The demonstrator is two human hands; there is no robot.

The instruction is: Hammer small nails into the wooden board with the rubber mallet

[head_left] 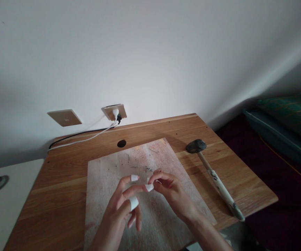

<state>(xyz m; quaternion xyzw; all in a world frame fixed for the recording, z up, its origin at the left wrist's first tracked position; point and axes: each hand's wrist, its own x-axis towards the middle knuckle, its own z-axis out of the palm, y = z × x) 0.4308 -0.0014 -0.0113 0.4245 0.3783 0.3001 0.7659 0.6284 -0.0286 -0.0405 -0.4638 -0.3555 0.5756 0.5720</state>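
Observation:
White tape is wrapped round the thumb and two fingers of my left hand (124,198), and its fingers are spread. One taped fingertip (149,188) meets the fingers of my right hand (170,188). My right thumb and fingers are pinched together, with a thin pale sliver showing between them; what it is I cannot make out. Both hands are above a worn, whitish wooden board (150,223). Just beyond the fingertips lies a small cluster of nails (147,169), and a few loose nails (154,150) are scattered farther back among small dark holes.
A mallet (220,184) with a black head lies right of the board on the wooden table (51,195). Cables (87,137) run along the back to a wall socket (115,112). At left is a white surface (11,205); at right, cushions (284,139).

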